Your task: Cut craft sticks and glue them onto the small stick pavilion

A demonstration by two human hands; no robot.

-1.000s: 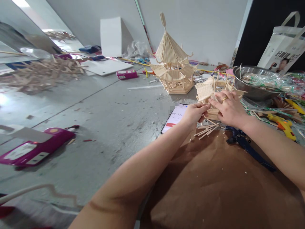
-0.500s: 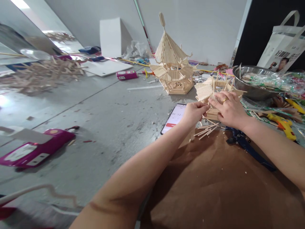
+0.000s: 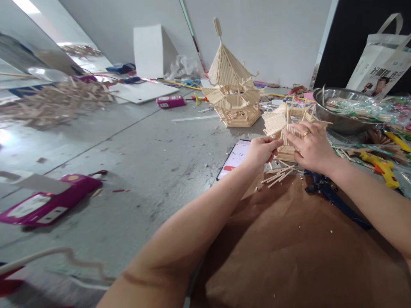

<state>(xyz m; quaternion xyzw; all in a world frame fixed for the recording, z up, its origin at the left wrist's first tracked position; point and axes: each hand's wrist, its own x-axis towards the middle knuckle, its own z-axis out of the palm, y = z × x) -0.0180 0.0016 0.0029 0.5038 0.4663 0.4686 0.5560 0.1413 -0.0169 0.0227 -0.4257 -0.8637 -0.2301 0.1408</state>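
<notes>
Head cam's the only view, so going off that. Half-built stick pavilion [image 3: 273, 124] is sitting on the grey floor [image 3: 154, 158], just past the far edge of the brown sheet [image 3: 305, 256], and both hands are on it. Left hand [image 3: 260, 153] has its fingertips drawn in tight at the near wall; can't tell if there's a stick between them. Right hand [image 3: 313, 147] is loosely spread over the near side, fingers up top and thumb lower down, touching it but not closed round it.

Handling-wise, I'd bet it's super light, stiff along each stick but fragile at the joints. Dry wood, so probably not slippery, though a hard shove could skid it. Best hold is low, on the stacked base; I'd keep off the jutting roof panels and thin uprights, which look easy to snap.

Hard to make out: the fingers cover much of the near wall, and its far side is out of sight. Left hand hides a corner of the phone [image 3: 233, 160], so its timer readout is cut short. Loose sticks [image 3: 278, 175] overlap at the sheet's far edge, no clean count. Right forearm partly covers the blue-handled cutter [image 3: 343, 207], and the purple device [image 3: 64, 194] looks smeary.
</notes>
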